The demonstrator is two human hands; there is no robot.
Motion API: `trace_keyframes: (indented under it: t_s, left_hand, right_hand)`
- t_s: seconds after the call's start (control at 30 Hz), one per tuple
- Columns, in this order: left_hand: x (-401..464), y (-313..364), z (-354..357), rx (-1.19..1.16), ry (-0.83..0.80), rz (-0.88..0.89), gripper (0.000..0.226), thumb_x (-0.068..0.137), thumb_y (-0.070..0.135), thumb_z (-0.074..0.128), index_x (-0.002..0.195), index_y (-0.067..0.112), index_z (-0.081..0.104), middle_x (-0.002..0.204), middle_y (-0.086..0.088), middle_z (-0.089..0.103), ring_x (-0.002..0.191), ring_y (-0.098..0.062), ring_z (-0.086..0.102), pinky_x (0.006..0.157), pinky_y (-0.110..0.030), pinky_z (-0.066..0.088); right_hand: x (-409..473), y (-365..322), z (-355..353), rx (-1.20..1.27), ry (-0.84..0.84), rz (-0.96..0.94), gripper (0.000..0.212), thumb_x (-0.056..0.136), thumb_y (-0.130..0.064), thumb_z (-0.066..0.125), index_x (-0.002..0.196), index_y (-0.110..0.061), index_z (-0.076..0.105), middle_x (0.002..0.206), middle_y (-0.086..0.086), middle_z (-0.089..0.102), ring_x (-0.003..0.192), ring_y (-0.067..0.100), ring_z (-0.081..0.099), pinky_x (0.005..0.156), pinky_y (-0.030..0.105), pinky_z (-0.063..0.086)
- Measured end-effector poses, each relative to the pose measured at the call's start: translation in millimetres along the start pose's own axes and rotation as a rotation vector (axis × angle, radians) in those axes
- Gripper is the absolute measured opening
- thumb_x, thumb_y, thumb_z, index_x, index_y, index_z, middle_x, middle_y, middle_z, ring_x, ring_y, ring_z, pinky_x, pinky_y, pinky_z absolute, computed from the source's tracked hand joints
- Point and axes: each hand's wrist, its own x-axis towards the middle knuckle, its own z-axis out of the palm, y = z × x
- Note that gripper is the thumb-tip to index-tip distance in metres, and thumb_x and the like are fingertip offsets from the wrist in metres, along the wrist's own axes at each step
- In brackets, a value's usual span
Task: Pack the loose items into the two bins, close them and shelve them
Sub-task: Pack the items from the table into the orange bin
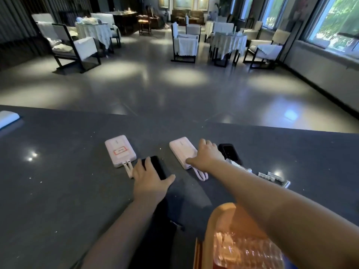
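Observation:
Loose items lie in a row on the dark counter. A white power bank with a red mark and a short cable lies at the left. Beside it is a black phone, and my left hand rests flat on its near end. A second white power bank has a looped white cable. My right hand grips that power bank's right edge. A black device lies just right of it. An orange translucent bin stands close under my right forearm.
Small white and clear items lie on the counter at the right. A white object sits at the far left edge. Beyond the counter is open floor, then chairs and cloth-covered tables, with windows on the right.

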Motion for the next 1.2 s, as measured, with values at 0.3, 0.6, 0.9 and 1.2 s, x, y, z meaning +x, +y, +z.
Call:
trace_keyframes:
  t_s: [0.3, 0.6, 0.9, 1.2]
  left_hand:
    - [10.0, -13.8, 19.9, -0.012, 0.080, 0.066, 0.115, 0.069, 0.049, 0.076, 0.150, 0.007, 0.006, 0.157, -0.012, 0.012, 0.144, -0.025, 0.008, 0.115, -0.036, 0.016]
    - [11.0, -14.3, 13.6, -0.127, 0.025, 0.010, 0.100, 0.065, 0.031, 0.078, 0.147, 0.019, 0.023, 0.149, -0.005, 0.031, 0.134, -0.025, 0.032, 0.099, -0.040, 0.038]
    - [-30.3, 47.3, -56.5, -0.375, 0.101, 0.151, 0.091, 0.059, 0.028, 0.083, 0.139, 0.033, 0.041, 0.131, 0.006, 0.055, 0.111, -0.004, 0.047, 0.092, -0.022, 0.035]
    - [-157.5, 117.6, -62.1, -0.511, -0.190, 0.487, 0.100, 0.053, 0.028, 0.086, 0.137, 0.050, 0.035, 0.123, 0.025, 0.048, 0.106, 0.008, 0.045, 0.077, -0.006, 0.033]
  right_hand:
    - [44.8, -21.2, 33.1, -0.055, 0.014, 0.086, 0.096, 0.061, -0.057, 0.079, 0.132, -0.006, 0.040, 0.128, 0.009, 0.044, 0.122, 0.027, 0.041, 0.077, 0.035, 0.041]
    - [33.3, -10.4, 4.0, 0.054, 0.092, 0.101, 0.060, 0.044, -0.051, 0.077, 0.086, -0.013, 0.058, 0.090, 0.003, 0.061, 0.090, 0.021, 0.058, 0.051, 0.023, 0.038]
    - [-100.6, 55.2, -96.3, 0.268, 0.408, 0.057, 0.061, 0.038, -0.061, 0.067, 0.091, -0.028, 0.064, 0.090, -0.009, 0.060, 0.080, 0.011, 0.056, 0.058, 0.026, 0.043]
    - [-285.9, 164.6, -75.1, 0.255, 0.601, 0.306, 0.078, 0.033, -0.066, 0.062, 0.103, -0.034, 0.057, 0.089, -0.021, 0.049, 0.081, 0.000, 0.050, 0.060, 0.022, 0.043]
